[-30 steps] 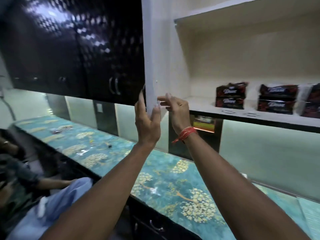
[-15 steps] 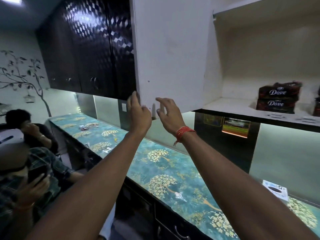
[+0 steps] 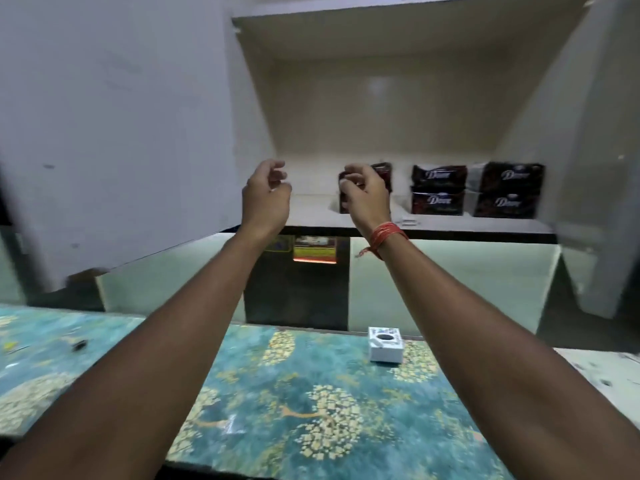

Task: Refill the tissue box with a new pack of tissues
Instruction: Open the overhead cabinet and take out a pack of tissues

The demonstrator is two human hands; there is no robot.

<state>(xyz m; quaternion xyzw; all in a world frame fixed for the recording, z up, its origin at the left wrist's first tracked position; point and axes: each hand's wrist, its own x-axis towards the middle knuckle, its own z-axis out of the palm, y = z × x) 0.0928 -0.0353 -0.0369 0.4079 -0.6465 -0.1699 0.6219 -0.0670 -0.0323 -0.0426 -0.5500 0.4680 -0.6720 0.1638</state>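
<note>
The cupboard (image 3: 398, 98) stands open above the patterned table (image 3: 311, 410). On its shelf (image 3: 311, 216) sit dark tissue packs (image 3: 438, 190) in stacks, none taken yet. Both hands are raised before it, left hand (image 3: 265, 195) and right hand (image 3: 365, 192) loosely curled, holding nothing (the right nearest a pack). The small white tissue box (image 3: 385, 344) waits on the table; fetching and refilling remain.

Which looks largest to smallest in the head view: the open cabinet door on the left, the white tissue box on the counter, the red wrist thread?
1. cabinet door, by far, though nearness to the camera inflates it.
2. tissue box.
3. wrist thread.
</note>
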